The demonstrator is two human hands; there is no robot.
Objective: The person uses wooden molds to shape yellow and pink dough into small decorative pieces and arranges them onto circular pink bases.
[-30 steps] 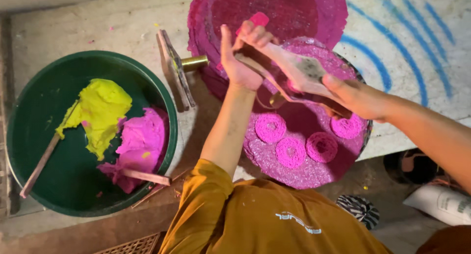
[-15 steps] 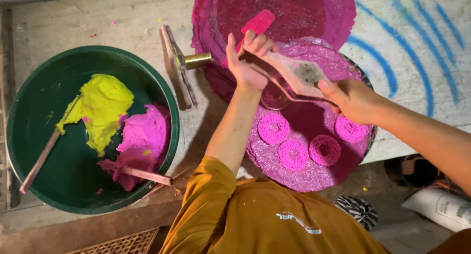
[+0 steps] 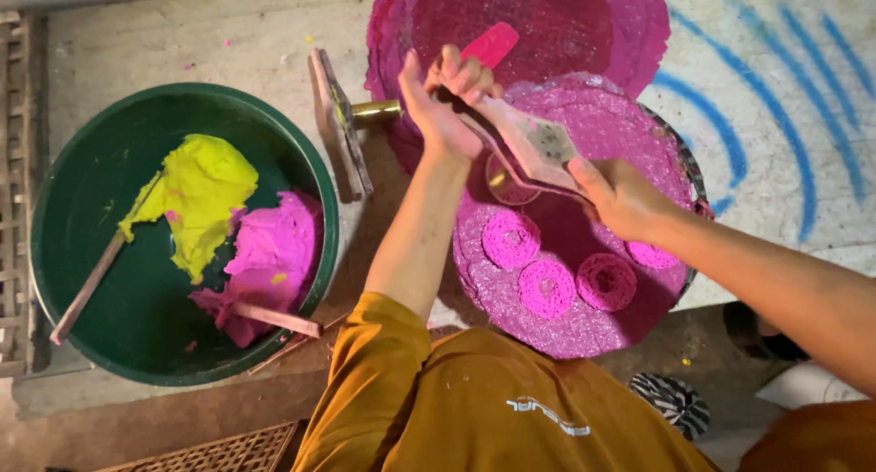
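Our left hand [image 3: 447, 107] is closed around the upper end of a flat wooden press [image 3: 529, 148], and our right hand [image 3: 620, 194] grips its lower end, so both hold the tool above the round pink mat [image 3: 566, 326] at the centre of the frame. Under the press we see a small metal cup [image 3: 506, 185] stained pink. Three pink coiled discs [image 3: 547, 288] lie on the mat below our hands, just beside one another; a fourth is partly hidden under the right hand.

A stack of dark magenta mats [image 3: 547, 25] fills the top centre, with a pink flat handle [image 3: 490, 43] sticking out above the left hand. To the left of that hand a wooden block with a brass rod [image 3: 342, 125] rests on the desk [image 3: 182, 43]. In the left of the frame sits a green basin [image 3: 128, 344] holding a lump of yellow dough [image 3: 196, 198] and a lump of pink dough [image 3: 274, 248], touching each other, with wooden sticks [image 3: 87, 290] in them. Blue painted arcs [image 3: 776, 98] mark the desk at the upper right. Our mustard sleeve [image 3: 383, 363] covers the lower centre.
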